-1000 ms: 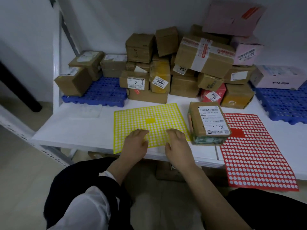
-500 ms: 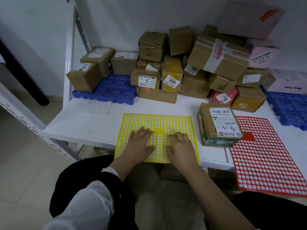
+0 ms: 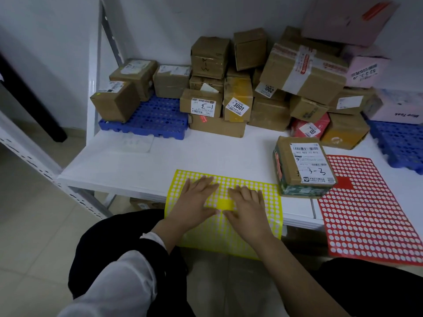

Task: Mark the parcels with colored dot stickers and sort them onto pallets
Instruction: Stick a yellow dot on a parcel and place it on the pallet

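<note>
two flat hands [image 3: 225,205] press perforated yellow sheet [image 3: 231,234].

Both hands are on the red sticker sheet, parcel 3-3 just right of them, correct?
Wrong sheet: in the head view the left hand and right hand lie on the yellow sheet. The 3-3 parcel does sit to their right.

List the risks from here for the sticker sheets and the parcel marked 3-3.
1. The yellow sheet hangs over the front edge of the table, with the left hand and right hand flat on it; lifting both may let it slide off.
2. The red sheet overhangs too, with the parcel overlapping its edge; pulling either could drag the other.
3. The taped box lies tilted atop the pile; a bump might topple it.
</note>
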